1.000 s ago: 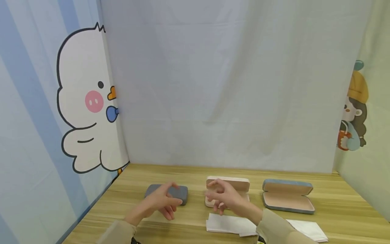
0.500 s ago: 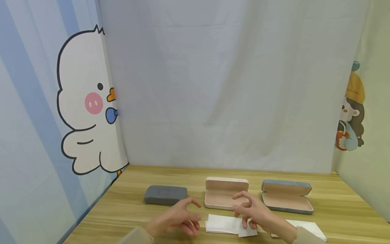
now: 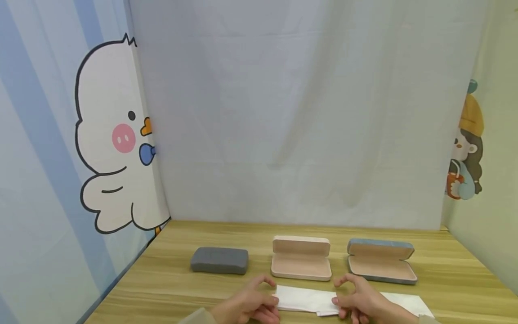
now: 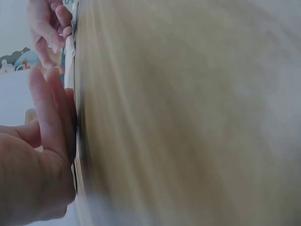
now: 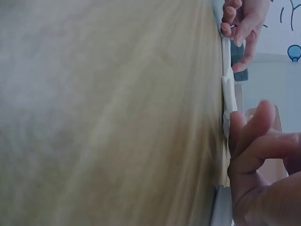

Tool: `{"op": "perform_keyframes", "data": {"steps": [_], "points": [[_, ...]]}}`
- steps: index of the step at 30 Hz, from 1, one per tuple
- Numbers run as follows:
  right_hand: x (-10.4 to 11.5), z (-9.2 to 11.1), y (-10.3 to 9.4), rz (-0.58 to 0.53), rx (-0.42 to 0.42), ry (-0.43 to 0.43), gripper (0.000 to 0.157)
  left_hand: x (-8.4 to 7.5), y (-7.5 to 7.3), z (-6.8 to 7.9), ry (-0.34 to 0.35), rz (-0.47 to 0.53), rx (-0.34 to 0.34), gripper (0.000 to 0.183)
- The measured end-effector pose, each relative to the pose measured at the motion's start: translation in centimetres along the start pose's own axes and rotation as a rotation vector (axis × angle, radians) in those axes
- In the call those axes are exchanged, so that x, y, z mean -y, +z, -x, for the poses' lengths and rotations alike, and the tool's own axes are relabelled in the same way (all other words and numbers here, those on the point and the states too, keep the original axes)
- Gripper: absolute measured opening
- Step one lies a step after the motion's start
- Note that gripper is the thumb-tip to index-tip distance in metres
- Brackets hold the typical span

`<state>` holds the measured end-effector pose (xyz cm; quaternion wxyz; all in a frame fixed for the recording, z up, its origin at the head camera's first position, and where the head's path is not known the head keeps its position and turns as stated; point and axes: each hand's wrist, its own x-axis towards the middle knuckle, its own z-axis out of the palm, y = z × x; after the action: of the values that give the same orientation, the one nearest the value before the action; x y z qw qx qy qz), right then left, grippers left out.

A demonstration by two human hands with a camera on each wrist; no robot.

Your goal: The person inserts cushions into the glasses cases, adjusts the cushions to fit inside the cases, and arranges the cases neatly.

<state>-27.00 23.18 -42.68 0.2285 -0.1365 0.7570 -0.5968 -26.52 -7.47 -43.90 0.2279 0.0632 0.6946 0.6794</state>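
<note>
A folded white cloth [image 3: 305,299] lies flat on the table near its front. My left hand [image 3: 258,303] is low at the cloth's left end, thumb at its edge and index finger bent above. In the left wrist view, fingers [image 4: 49,113] of that hand reach out fairly straight along the tabletop. At the right end, my right hand [image 3: 362,300] has its thumb over the cloth and its index finger arched. The right wrist view shows loosely bent fingers [image 5: 256,127] by the cloth edge. No pinch is visible in either hand.
Behind the cloth stands a pale pink glasses case [image 3: 301,265], lid raised. A blue glasses case [image 3: 382,267], also with its lid up, is to the right. A closed grey case [image 3: 220,260] sits left. Another white cloth [image 3: 408,303] lies partly behind my right hand.
Both hands have come down and back from near the cases to the front cloth, shifting right. The grey case and the pink case are now uncovered. The cases and cloths have stayed put.
</note>
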Motion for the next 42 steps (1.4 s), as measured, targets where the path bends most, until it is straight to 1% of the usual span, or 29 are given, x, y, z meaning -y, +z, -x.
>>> {"op": "perform_keyframes", "data": {"steps": [3,6,9,14,18,21,25,31,33,37,40,42], "points": [[0.1,0.1,0.2,-0.001,-0.022,0.033,0.055,0.0,0.5,-0.1,-0.002,-0.011,-0.040,0.039],[0.2,0.1,0.5,0.015,-0.046,0.037,0.047,-0.1,0.7,-0.2,-0.009,-0.024,-0.063,0.039],[0.3,0.0,0.9,0.056,-0.086,0.039,0.039,-0.2,1.0,-0.2,-0.021,-0.041,-0.084,0.039],[0.4,-0.3,1.7,0.117,-0.150,0.067,0.033,-0.4,1.6,-0.2,-0.034,-0.089,-0.129,0.035],[0.3,-0.5,2.1,0.158,-0.188,0.074,0.028,-0.5,1.9,-0.3,-0.018,-0.108,-0.144,0.030],[0.1,-0.6,2.3,0.169,-0.196,0.078,0.025,-0.3,2.0,-0.3,-0.012,-0.110,-0.144,0.026],[0.1,-0.7,2.2,0.137,-0.176,0.092,0.021,-0.1,1.8,-0.5,-0.018,-0.093,-0.126,0.023],[0.2,-1.0,1.8,0.016,-0.119,0.112,0.015,-0.2,0.8,-1.2,-0.112,-0.045,-0.088,0.021],[0.2,-1.2,1.5,-0.028,-0.102,0.113,0.015,-0.4,0.3,-1.3,-0.129,-0.023,-0.076,0.020],[0.6,-1.6,0.9,-0.088,-0.080,0.111,0.015,-0.9,-0.3,-1.7,-0.111,0.033,-0.053,0.021],[1.0,-1.8,0.6,-0.101,-0.074,0.095,0.014,-1.2,-0.7,-2.1,-0.082,0.066,-0.036,0.021],[1.2,-2.0,0.4,-0.105,-0.066,0.076,0.013,-1.5,-1.0,-2.2,-0.075,0.082,-0.034,0.020]]}}
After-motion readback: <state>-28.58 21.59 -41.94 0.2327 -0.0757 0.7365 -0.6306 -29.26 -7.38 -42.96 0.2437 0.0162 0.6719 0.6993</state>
